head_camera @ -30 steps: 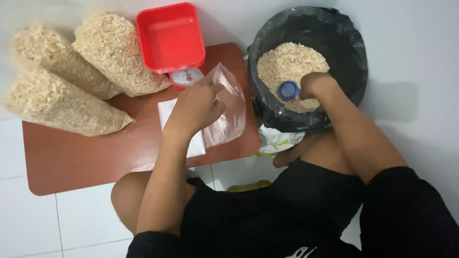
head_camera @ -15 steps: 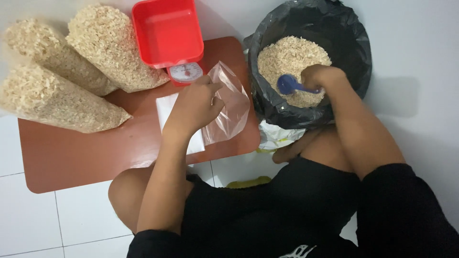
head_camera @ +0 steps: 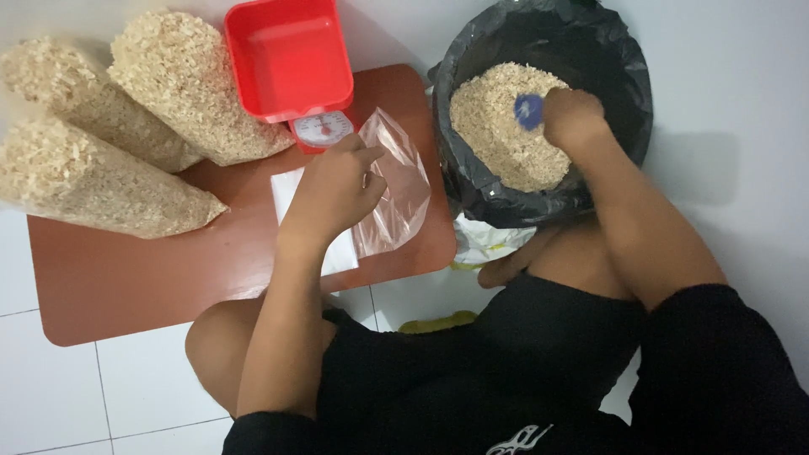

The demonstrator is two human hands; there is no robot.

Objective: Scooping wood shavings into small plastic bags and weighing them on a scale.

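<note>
Head view: the blue scoop [head_camera: 529,110] sits in the upper right of the frame, blurred, over the heap of pale flakes [head_camera: 497,126] inside the black-lined bin [head_camera: 624,76]. The right hand [head_camera: 575,116] has its fingers clamped on the scoop's handle, just right of the bowl. The bin stands on the white floor, touching the right edge of the worktop [head_camera: 126,270].

At the centre of the frame the left hand [head_camera: 333,192] has its fingers pinched together on the upper edge of a clear bag [head_camera: 396,198], which lies on the worktop with its mouth toward the bin. Under the hand and the bag lies a flat white stack [head_camera: 291,187]; whether it is more bags cannot be told.

Just above the hand stands a red scale [head_camera: 291,59] with a square pan and a round dial at its front. In the upper left of the frame three filled bags [head_camera: 101,190] of the same flakes lie side by side, touching one another, the nearest one beside the scale.
</note>
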